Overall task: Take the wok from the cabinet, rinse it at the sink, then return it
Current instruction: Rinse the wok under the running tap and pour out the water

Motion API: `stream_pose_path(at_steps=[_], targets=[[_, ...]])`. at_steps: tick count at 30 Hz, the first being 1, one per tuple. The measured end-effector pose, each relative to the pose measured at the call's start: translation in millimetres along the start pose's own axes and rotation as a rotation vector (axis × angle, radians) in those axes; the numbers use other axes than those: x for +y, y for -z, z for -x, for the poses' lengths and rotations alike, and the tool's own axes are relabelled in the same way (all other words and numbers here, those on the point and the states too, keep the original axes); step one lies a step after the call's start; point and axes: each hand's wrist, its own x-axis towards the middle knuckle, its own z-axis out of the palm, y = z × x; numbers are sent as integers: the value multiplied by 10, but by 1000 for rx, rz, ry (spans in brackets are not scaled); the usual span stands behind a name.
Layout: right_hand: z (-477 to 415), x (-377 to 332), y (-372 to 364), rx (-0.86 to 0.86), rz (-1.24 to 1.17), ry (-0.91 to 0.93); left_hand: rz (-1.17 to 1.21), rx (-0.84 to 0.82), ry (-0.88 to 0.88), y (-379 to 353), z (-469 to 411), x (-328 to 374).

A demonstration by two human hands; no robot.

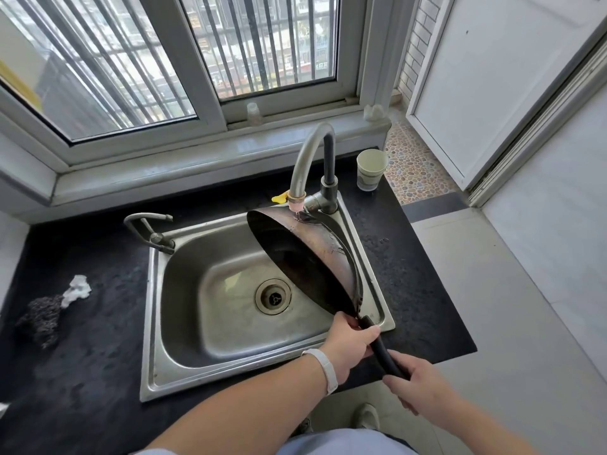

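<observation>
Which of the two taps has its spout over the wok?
The tall curved tap behind the sink; its spout sits right above the wok. The small tap at the left corner doesn't.

The sink (184, 366) is brushed steel with a dull sheen, set in a matt, speckled black counter (420, 257). The wok (315, 254) is dark, stained metal with a matt black handle (384, 353); the far cup (371, 170) looks like paper.

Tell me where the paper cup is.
In the head view, the paper cup stands on the dark counter, back right of the sink, just right of the tap.
</observation>
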Motion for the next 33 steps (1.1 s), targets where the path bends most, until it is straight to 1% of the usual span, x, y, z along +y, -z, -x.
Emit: stream_pose_path(at_steps=[4,15,22,27,33], targets=[[-12,15,34,-28,-17,-24,-9,10,-7,-31,-7,-12],[-17,40,49,-17,-23,-17,-2,35,5,-62,-10,-22],[-36,2,32,-27,53,-24,-9,42,24,-25,0,-32],[-31,-57,39,-18,68,-29,0,60,0,-15,46,-20],[9,-115,-40,17,116,13,27,71,37,40,76,-16]])
